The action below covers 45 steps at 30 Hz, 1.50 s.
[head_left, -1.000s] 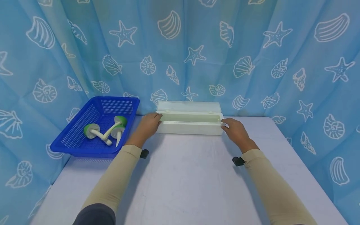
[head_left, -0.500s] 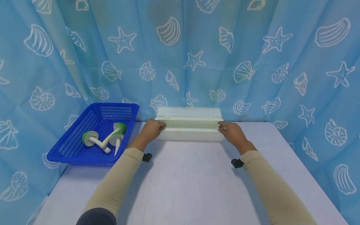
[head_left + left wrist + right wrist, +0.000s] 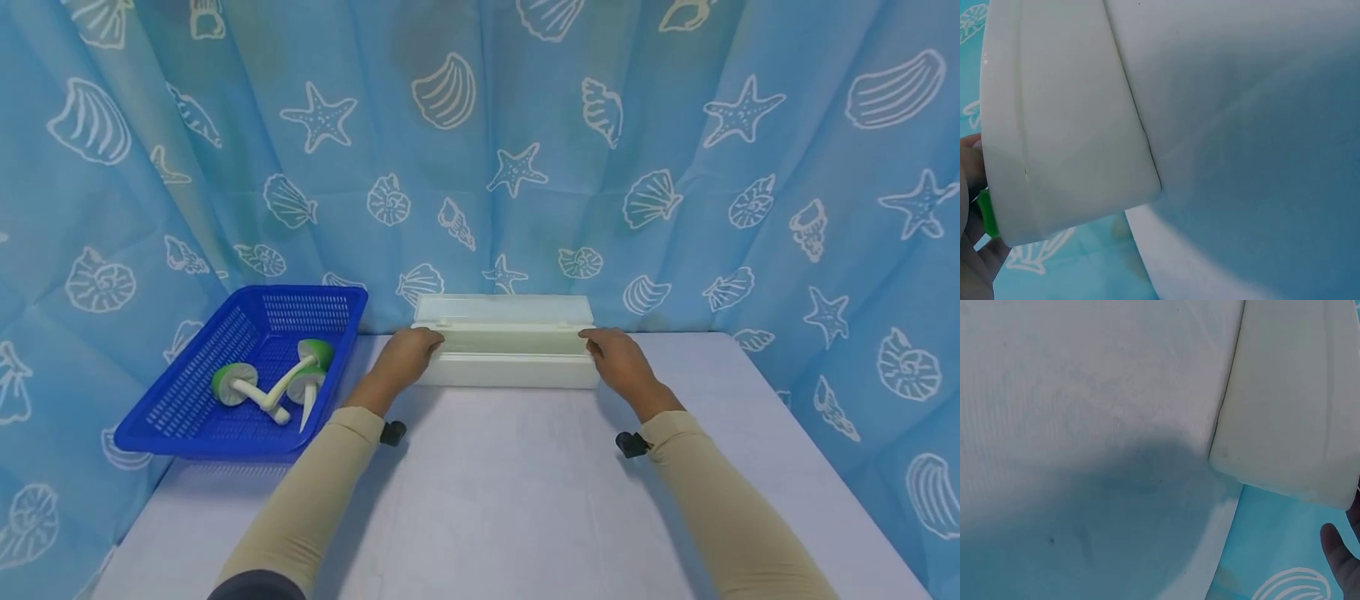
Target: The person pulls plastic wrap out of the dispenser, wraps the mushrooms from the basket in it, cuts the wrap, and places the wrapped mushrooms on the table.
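Observation:
A long white box (image 3: 510, 372) stands at the back of the table, its hinged, see-through lid (image 3: 502, 309) raised against the curtain side. My left hand (image 3: 405, 354) is at the box's left end, fingers over the rim and thumb beside the corner. A small green piece (image 3: 987, 214) shows between that hand and the box end in the left wrist view. At the opposite end, my right hand (image 3: 621, 364) reaches its fingertips over the rim. The right wrist view shows the right thumb (image 3: 1334, 540) extended, apart from the box wall. Most fingers are hidden.
To the left, a blue plastic basket (image 3: 168, 392) holds several mushroom-shaped things (image 3: 309, 383) with green caps and white stems. A white cloth covers the table (image 3: 517, 483). A blue shell-print curtain (image 3: 517, 225) hangs close behind the box.
Both hands have shifted inward from the outer ends of the box, fingertips now over its opening. The view has tilted slightly upward. Basket and box stay put.

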Tool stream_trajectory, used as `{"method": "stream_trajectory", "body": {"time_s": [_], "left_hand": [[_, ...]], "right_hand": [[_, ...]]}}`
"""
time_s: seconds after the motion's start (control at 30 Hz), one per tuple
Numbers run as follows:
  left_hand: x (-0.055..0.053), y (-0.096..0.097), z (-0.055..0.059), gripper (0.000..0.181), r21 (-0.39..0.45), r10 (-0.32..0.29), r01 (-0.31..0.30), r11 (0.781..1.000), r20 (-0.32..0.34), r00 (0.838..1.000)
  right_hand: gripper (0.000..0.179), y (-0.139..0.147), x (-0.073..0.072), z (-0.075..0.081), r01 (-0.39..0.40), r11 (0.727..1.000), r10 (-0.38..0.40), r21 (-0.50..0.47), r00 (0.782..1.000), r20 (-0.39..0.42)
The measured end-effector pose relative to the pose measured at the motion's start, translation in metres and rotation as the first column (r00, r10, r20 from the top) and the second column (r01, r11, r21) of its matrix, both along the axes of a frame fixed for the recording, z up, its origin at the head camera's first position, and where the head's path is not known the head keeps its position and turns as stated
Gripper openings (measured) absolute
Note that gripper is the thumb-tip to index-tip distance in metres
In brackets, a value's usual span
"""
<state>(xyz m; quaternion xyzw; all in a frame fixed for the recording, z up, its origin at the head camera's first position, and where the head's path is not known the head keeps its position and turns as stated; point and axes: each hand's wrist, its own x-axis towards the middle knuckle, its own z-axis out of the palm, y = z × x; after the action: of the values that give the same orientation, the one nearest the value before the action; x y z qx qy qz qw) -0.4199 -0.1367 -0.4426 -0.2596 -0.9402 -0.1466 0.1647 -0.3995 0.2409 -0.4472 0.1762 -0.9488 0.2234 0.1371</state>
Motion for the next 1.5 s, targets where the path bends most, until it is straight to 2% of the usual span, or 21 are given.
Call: {"method": "stream_trajectory", "body": {"time_s": [0.13,0.3,0.43,0.63,0.73,0.8,0.9,1.0,1.13,1.3,1.4,1.5], "left_hand": [[0.002,-0.001,0.001,0.018,-0.017,-0.003,0.003,1.000,-0.017,1.000],[0.002,-0.003,0.000,0.018,-0.009,0.012,-0.012,1.000,-0.019,1.000],[0.001,-0.003,-0.002,0.019,0.005,0.003,-0.003,1.000,-0.008,1.000],[0.001,-0.004,-0.003,0.020,-0.011,-0.014,0.014,1.000,0.000,1.000],[0.001,-0.004,-0.001,0.021,-0.072,-0.011,0.007,0.997,-0.058,0.998],[0.000,-0.004,-0.001,0.023,-0.155,-0.012,-0.007,0.988,-0.120,0.993],[-0.001,-0.003,-0.002,0.027,-0.275,-0.036,-0.028,0.961,-0.224,0.974],[0.000,-0.002,-0.003,0.029,-0.329,-0.074,-0.032,0.944,-0.306,0.949],[0.001,0.001,-0.006,0.023,-0.322,-0.092,-0.043,0.946,-0.392,0.915],[0.001,0.004,-0.011,0.013,-0.287,-0.045,-0.104,0.952,-0.470,0.881],[0.000,0.008,-0.014,0.010,-0.272,-0.016,-0.141,0.952,-0.504,0.864],[-0.002,0.009,-0.014,0.009,-0.265,-0.006,-0.165,0.950,-0.543,0.840]], "right_hand": [[0.032,0.001,-0.001,0.003,-0.016,1.000,0.015,0.019,0.998,0.055],[0.041,-0.001,-0.005,0.008,0.001,1.000,0.000,-0.006,0.992,0.124],[0.034,-0.003,-0.009,0.009,0.007,1.000,-0.007,-0.001,0.996,0.084],[0.028,-0.004,-0.013,0.005,-0.011,0.994,0.009,0.104,1.000,0.018],[0.027,-0.005,-0.013,0.004,-0.026,0.989,0.030,0.144,0.999,-0.025],[0.026,-0.006,-0.013,0.003,-0.037,0.987,0.048,0.158,0.997,-0.066],[0.023,-0.007,-0.012,0.001,-0.063,0.981,0.093,0.183,0.983,-0.156],[0.016,-0.007,-0.012,-0.002,-0.062,0.977,0.118,0.203,0.955,-0.272],[0.007,-0.009,-0.011,-0.007,-0.043,0.982,0.115,0.184,0.908,-0.404],[0.006,-0.014,-0.012,-0.013,0.004,0.992,0.060,0.128,0.869,-0.490],[0.010,-0.017,-0.013,-0.015,0.043,0.992,0.025,0.122,0.865,-0.501],[0.018,-0.020,-0.015,-0.013,0.069,0.976,0.046,0.206,0.860,-0.508]]}}
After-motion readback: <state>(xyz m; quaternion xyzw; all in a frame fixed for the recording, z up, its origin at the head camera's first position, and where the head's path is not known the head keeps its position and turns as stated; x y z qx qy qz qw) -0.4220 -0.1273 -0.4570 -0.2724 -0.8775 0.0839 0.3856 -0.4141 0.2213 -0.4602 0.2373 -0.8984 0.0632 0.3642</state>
